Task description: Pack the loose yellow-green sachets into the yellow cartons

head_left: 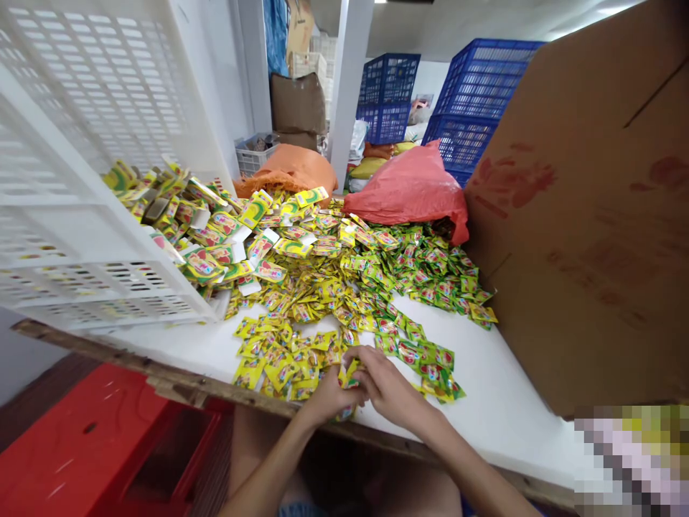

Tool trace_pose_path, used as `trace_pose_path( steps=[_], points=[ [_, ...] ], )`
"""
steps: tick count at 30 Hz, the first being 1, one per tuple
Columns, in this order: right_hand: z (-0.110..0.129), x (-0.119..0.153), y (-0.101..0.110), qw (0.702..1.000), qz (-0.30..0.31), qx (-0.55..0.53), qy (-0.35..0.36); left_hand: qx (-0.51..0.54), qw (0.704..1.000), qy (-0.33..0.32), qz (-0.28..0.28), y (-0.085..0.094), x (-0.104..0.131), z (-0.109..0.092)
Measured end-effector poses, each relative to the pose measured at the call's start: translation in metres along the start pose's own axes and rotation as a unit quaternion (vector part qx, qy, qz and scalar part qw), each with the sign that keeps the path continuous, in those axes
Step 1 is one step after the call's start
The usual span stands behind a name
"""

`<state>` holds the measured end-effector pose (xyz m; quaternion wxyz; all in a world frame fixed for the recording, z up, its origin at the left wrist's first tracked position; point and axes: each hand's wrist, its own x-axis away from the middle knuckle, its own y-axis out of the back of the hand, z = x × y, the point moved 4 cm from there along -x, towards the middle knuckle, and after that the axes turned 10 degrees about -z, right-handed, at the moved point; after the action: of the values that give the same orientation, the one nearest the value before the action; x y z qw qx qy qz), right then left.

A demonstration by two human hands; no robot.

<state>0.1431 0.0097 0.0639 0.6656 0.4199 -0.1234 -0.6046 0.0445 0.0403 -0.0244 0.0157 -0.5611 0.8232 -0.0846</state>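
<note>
Near the front edge of the white table, my left hand (332,393) and my right hand (380,380) meet, fingers curled around a small yellow and green packet (349,373). The fingers partly hide it. Yellow sachets (280,362) lie just left of and behind my hands. Green sachets (430,355) with red print lie to the right. Farther back the sachets form a heap, with flat yellow-green boxes (223,222) with white flaps piled at the left and spilling from a white crate (108,244).
An orange sack (296,169) and a red plastic bag (409,187) lie behind the heap. A large cardboard box (586,215) stands at the right. Blue crates (484,86) are stacked farther back. A red stool (80,445) stands below the table's left front edge.
</note>
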Motion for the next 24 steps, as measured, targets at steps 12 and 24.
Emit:
trace_pose_path(
  steps=[12,24],
  points=[
    [-0.007,0.021,-0.014,0.994,-0.098,0.053,-0.005,0.010,1.000,-0.017,-0.020,0.002,0.004,-0.015],
    [-0.051,0.059,-0.041,0.933,-0.246,-0.175,-0.195,0.005,0.994,-0.084,-0.075,0.007,0.014,-0.008]
  ],
)
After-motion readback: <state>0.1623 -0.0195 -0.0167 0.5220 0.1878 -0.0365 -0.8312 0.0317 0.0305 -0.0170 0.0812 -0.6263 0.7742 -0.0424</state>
